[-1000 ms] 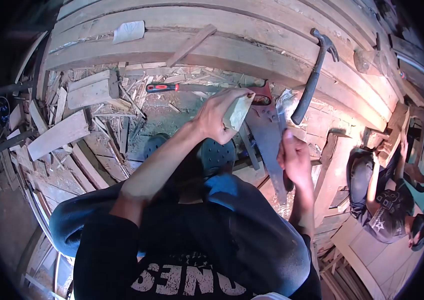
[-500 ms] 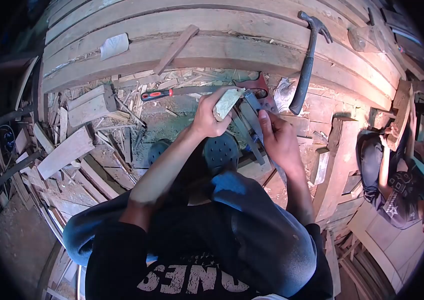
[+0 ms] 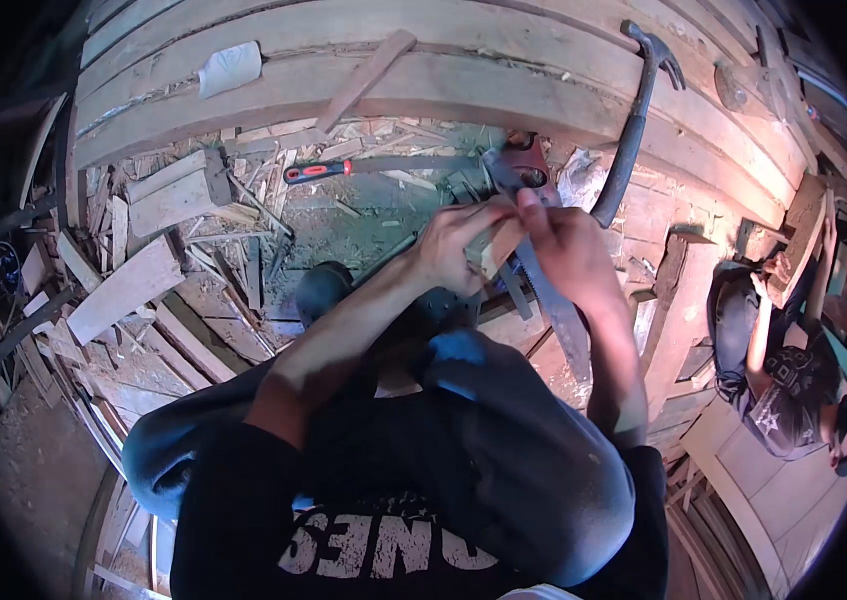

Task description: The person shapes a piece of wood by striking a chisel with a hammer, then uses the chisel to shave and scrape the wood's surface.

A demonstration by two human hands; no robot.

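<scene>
Left hand: we had the left hand [image 3: 452, 245] curled around the wood block [image 3: 497, 246], fingers closed on it.
Right hand: our right hand [image 3: 574, 250] was closed, thumb forward, on a metal blade [image 3: 496, 170]; we could not see its far fingers.
Wood block: we held it tilted between both hands, above the floor.
Handsaw: we saw the handsaw [image 3: 559, 325] below our right hand, its red handle near the beams [image 3: 444, 90].
Hammer: we had the hammer [image 3: 634, 130] lying across the beams, claw end away from us.
Red-and-black tool: we saw the long tool [image 3: 319, 171] among shavings, left of the handsaw.
Beam tops: we saw a white sheet [image 3: 231, 68] and a loose wood strip [image 3: 369, 80] there.
Person at right: we saw a person [image 3: 789, 400] touching a timber piece [image 3: 804, 225].
</scene>
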